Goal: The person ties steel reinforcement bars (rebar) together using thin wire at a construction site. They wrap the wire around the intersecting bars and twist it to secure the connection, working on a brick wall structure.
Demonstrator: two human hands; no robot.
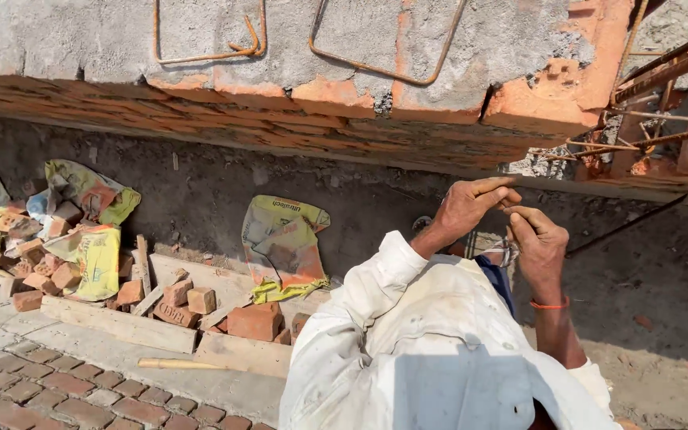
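Sunlit building site, bare ground.
A rough red brick wall (280, 119) topped with grey mortar; loose broken bricks (193, 302) on dirt.

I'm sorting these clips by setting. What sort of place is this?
Most likely an outdoor building site: a half-built brick wall topped with mortar, bent steel rods lying on it, and loose bricks with empty cement sacks on the ground.

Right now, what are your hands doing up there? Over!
Left hand and right hand raised together, fingertips pinching something thin, too small to tell. Brick wall with bent rebar just above. Nothing between hands and wall.
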